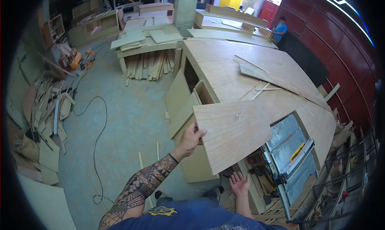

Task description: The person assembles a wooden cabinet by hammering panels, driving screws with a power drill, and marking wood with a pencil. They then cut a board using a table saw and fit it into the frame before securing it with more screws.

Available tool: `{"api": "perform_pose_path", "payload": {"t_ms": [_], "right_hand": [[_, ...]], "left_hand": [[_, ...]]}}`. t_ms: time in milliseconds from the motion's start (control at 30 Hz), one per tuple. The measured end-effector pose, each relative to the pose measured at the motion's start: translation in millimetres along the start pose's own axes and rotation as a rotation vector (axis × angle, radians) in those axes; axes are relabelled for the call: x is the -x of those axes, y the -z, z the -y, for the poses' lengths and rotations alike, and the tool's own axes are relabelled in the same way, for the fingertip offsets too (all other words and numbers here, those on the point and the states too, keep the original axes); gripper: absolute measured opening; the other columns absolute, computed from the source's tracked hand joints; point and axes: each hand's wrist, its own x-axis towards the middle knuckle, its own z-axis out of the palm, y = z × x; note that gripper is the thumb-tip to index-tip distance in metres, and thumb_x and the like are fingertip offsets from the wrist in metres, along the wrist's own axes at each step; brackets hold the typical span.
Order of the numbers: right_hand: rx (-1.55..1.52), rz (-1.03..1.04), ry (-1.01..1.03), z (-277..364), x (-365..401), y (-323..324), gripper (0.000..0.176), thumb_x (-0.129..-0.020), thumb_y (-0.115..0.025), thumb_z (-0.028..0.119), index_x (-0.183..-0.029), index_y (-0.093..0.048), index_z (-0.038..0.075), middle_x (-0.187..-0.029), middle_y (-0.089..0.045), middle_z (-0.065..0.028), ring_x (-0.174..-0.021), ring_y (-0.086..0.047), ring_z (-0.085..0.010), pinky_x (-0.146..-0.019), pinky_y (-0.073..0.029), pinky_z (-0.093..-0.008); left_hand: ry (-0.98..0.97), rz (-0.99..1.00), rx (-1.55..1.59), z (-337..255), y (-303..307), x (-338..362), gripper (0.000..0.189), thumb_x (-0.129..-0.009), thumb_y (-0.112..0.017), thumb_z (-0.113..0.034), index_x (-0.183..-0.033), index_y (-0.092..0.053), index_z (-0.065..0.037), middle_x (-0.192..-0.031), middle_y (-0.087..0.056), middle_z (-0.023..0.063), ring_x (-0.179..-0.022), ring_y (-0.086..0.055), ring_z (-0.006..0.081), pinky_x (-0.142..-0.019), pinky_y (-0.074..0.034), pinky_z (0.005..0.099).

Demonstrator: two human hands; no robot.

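A flat plywood panel (234,130) is tilted over the near corner of the big workbench. My left hand (191,140) grips its left edge, thumb on the top face and fingers underneath. Palm up, with fingers spread, my right hand (240,184) is just below the panel's near edge and holds nothing. To the right of the panel, a table saw (286,138) is set into the bench. A yellow tool (296,152) lies on the saw by its fence.
Loose strips and a long board (260,75) lie on the workbench (236,57). Scrap wood (54,113) is piled along the left wall. A black cable (106,113) snakes across the floor. A person in blue (280,29) stands at the far right.
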Motion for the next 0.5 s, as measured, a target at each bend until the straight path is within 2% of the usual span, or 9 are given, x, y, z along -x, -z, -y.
{"api": "perform_pose_path", "payload": {"t_ms": [33,100,167,200,267,300,367,400,500], "right_hand": [[-0.11,0.097,-0.018,-12,17,-37,0.09,-0.098,-0.049,0.07,-0.158,-0.033,0.005,-0.156,-0.043,-0.0224,-0.142,-0.043,-0.0376,-0.12,-0.032,-0.0537],[-0.364,0.175,-0.077,-43,52,-136,0.099,-0.093,-0.051,0.077,-0.158,-0.033,0.005,-0.156,-0.043,-0.0208,-0.144,-0.042,-0.0363,-0.122,-0.03,-0.0535],[-0.266,0.464,-0.103,-72,46,-192,0.099,-0.091,-0.055,0.077,-0.157,-0.037,0.005,-0.158,-0.044,-0.018,-0.145,-0.042,-0.0359,-0.123,-0.03,-0.0542],[-0.231,0.45,-0.153,-85,46,-221,0.099,-0.091,-0.055,0.077,-0.157,-0.037,0.005,-0.158,-0.044,-0.018,-0.145,-0.042,-0.0359,-0.123,-0.03,-0.0542],[-0.036,0.314,-0.103,-111,44,-277,0.082,-0.098,-0.057,0.062,-0.155,-0.041,0.006,-0.158,-0.047,-0.0155,-0.145,-0.043,-0.0347,-0.122,-0.033,-0.0542],[-0.013,0.324,-0.126,-128,35,-284,0.082,-0.098,-0.057,0.062,-0.155,-0.041,0.006,-0.158,-0.047,-0.0155,-0.145,-0.043,-0.0347,-0.122,-0.033,-0.0542],[0.063,0.486,-0.121,-163,3,-296,0.062,-0.104,-0.058,0.042,-0.153,-0.044,0.005,-0.156,-0.05,-0.0148,-0.145,-0.045,-0.0329,-0.122,-0.035,-0.0531],[0.055,0.5,-0.116,-176,1,-310,0.051,-0.105,-0.057,0.024,-0.15,-0.047,0.003,-0.152,-0.054,-0.0148,-0.141,-0.05,-0.0313,-0.121,-0.04,-0.0512],[0.274,0.492,-0.106,-222,-16,-344,0.049,-0.101,-0.061,0.015,-0.147,-0.049,0.002,-0.148,-0.057,-0.0158,-0.138,-0.054,-0.0321,-0.119,-0.043,-0.0512]], "left_hand": [[-0.002,-0.025,0.0,-20,32,23,0.027,-0.102,-0.061,-0.011,-0.126,-0.052,-0.003,-0.114,-0.066,0.0085,-0.096,-0.07,0.0151,-0.076,-0.066,0.0346],[0.003,-0.087,0.038,-49,95,63,0.027,-0.103,-0.061,-0.011,-0.127,-0.052,-0.002,-0.116,-0.067,0.0093,-0.098,-0.071,0.0156,-0.078,-0.066,0.0352],[0.022,-0.168,0.068,-68,156,103,0.027,-0.103,-0.06,-0.012,-0.128,-0.052,-0.002,-0.118,-0.067,0.01,-0.1,-0.071,0.016,-0.081,-0.065,0.0357],[0.036,-0.175,0.075,-73,179,118,0.027,-0.103,-0.061,-0.012,-0.127,-0.052,-0.002,-0.117,-0.066,0.0093,-0.099,-0.071,0.0158,-0.08,-0.065,0.0356],[0.036,-0.197,0.101,-79,221,137,0.028,-0.103,-0.062,-0.015,-0.127,-0.053,-0.002,-0.118,-0.066,0.0087,-0.099,-0.07,0.016,-0.081,-0.064,0.0357],[0.021,-0.225,0.111,-79,239,146,0.028,-0.103,-0.062,-0.015,-0.127,-0.053,-0.002,-0.118,-0.066,0.0087,-0.099,-0.07,0.016,-0.081,-0.064,0.0357],[0.034,-0.317,0.218,-79,274,156,0.029,-0.105,-0.06,-0.018,-0.128,-0.054,-0.003,-0.119,-0.067,0.009,-0.101,-0.07,0.016,-0.084,-0.063,0.0353],[0.015,-0.339,0.218,-75,296,158,0.029,-0.105,-0.06,-0.018,-0.128,-0.054,-0.003,-0.119,-0.067,0.009,-0.101,-0.07,0.016,-0.084,-0.063,0.0353],[0.057,-0.445,0.246,-77,357,169,0.038,-0.106,-0.059,-0.021,-0.136,-0.051,-0.001,-0.125,-0.066,0.0112,-0.108,-0.07,0.0183,-0.09,-0.062,0.0359]]}}
